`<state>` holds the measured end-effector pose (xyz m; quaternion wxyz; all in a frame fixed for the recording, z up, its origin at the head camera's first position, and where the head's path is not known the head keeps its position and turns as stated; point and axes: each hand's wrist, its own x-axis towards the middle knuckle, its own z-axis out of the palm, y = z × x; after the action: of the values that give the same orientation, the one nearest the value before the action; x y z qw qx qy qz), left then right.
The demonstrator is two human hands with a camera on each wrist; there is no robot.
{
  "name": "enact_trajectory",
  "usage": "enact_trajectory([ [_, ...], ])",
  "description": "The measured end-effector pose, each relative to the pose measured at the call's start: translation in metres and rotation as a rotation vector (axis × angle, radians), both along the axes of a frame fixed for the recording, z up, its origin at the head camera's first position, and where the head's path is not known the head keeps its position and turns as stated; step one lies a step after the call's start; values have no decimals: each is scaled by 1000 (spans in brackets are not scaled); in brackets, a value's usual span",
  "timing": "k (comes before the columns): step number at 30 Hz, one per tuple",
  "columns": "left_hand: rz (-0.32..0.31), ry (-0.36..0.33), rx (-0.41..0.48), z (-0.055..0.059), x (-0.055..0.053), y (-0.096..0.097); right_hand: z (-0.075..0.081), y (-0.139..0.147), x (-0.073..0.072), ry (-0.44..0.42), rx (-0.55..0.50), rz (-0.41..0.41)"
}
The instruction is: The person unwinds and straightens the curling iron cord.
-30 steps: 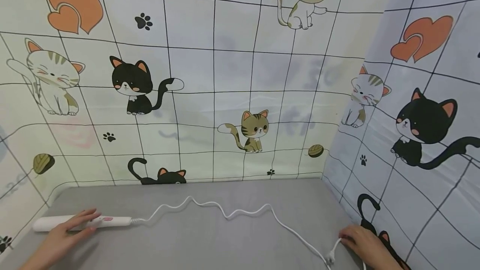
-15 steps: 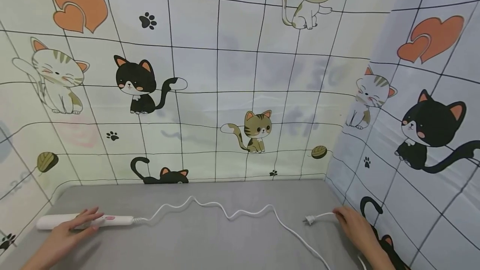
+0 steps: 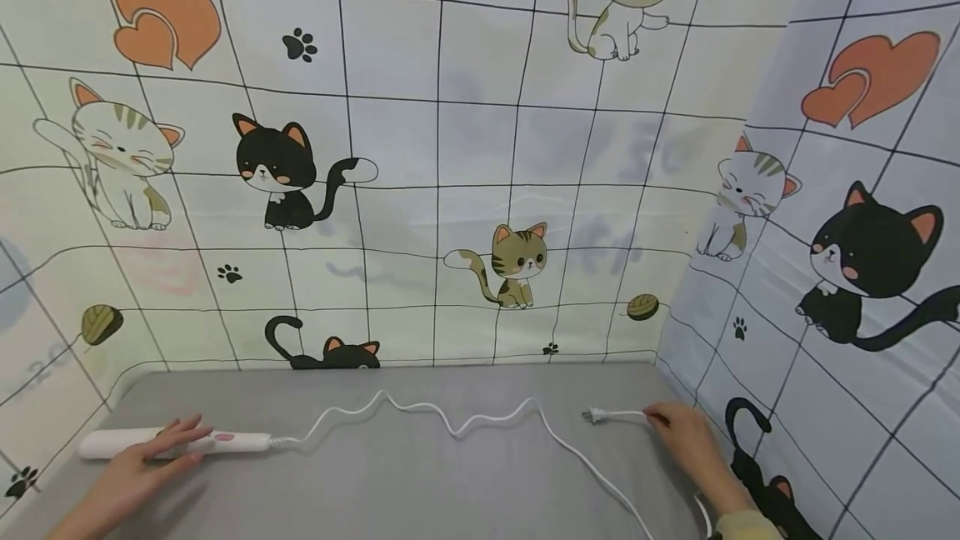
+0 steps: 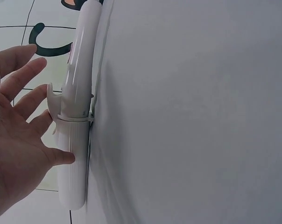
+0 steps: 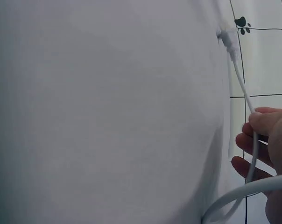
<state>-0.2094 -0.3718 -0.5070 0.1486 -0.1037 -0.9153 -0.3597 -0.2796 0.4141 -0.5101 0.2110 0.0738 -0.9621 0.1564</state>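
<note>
A white curling iron point(image 3: 247, 442) with a pink patch on its handle lies lengthwise at the left of the grey surface. Over its middle rests my left hand point(image 3: 146, 461), fingers spread and fairly straight. The left wrist view shows fingertips against the barrel point(image 4: 72, 182) and by the small lever point(image 4: 53, 102). At the right, my right hand point(image 3: 686, 436) pinches the white power cord point(image 3: 626, 414) between thumb and fingertips, a short way behind the plug point(image 3: 594, 416). The plug points left with its prongs free. More cord loops below this hand in the right wrist view.
The cord runs in waves from the iron's handle across the grey surface point(image 3: 420, 490) to the front right. Cat-printed cloth walls point(image 3: 397, 232) stand at the back and both sides. The right hand is close to the right wall point(image 3: 795, 407).
My right hand has moved away from me and leftward, bringing the plug from the front right to farther back, pointing left. The left hand and curling iron hold their place.
</note>
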Motion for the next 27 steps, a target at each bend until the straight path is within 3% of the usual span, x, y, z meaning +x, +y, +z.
enact_trajectory([
  [5,-59,70,45,-5,2,-1,2,0,-7,-190,10,52],
  [8,-78,64,74,-5,0,1,5,4,-8,-255,-30,78],
  [15,-37,-38,80,-1,-1,6,14,13,-3,-302,-146,110],
  [18,0,-64,68,1,0,8,19,16,-1,-314,-150,115],
  [22,39,-14,34,4,2,12,28,15,0,-293,-99,106],
  [24,55,-19,13,11,2,17,35,11,2,-282,-67,94],
  [27,69,-83,-41,27,3,28,50,-2,7,-262,-29,88],
])
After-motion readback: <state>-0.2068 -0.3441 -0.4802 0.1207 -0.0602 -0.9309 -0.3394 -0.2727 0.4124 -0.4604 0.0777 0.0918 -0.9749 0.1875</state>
